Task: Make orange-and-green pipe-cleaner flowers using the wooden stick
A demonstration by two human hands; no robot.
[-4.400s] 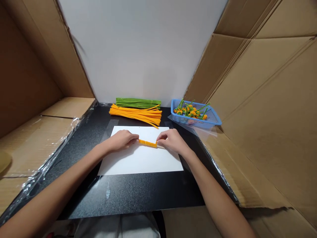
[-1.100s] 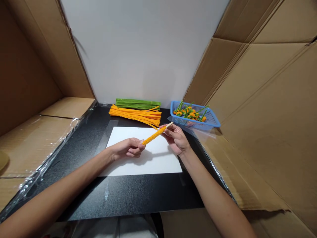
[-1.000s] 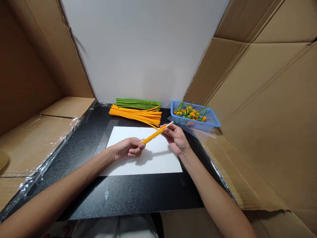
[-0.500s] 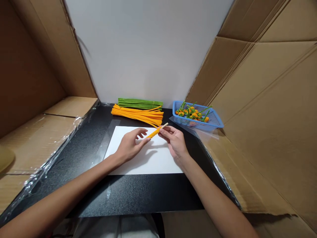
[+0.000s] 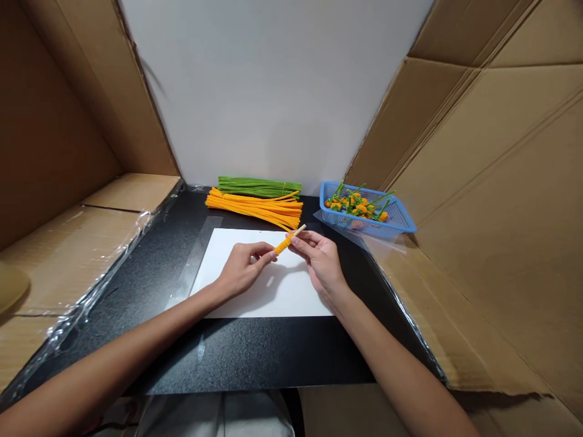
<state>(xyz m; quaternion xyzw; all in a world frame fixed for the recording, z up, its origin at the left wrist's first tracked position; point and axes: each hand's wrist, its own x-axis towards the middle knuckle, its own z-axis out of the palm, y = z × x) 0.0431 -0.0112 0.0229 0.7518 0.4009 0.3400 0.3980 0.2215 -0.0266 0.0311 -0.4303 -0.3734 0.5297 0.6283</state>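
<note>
An orange pipe cleaner (image 5: 283,245) is coiled in close turns around a thin pale stick (image 5: 300,230), held tilted above a white sheet of paper (image 5: 237,303). My left hand (image 5: 246,264) pinches the lower left end of the coil between thumb and fingers. With thumb and fingers, my right hand (image 5: 322,258) grips the upper part of the wrapped stick, whose bare end sticks out past the fingertips. Just beyond the hands lie a bundle of orange pipe cleaners (image 5: 255,208) and, behind it, a bundle of green pipe cleaners (image 5: 257,186).
At the back right, a blue plastic basket (image 5: 401,220) holds several small orange pieces with green stems (image 5: 357,206). The black table (image 5: 273,358) has cardboard walls (image 5: 492,200) on both sides and a white wall behind. Clear tape runs along the paper's left side.
My left fingers, apart from the coil before, have closed on its lower end. The coil looks shorter and more tightly packed. My right hand keeps its grip.
</note>
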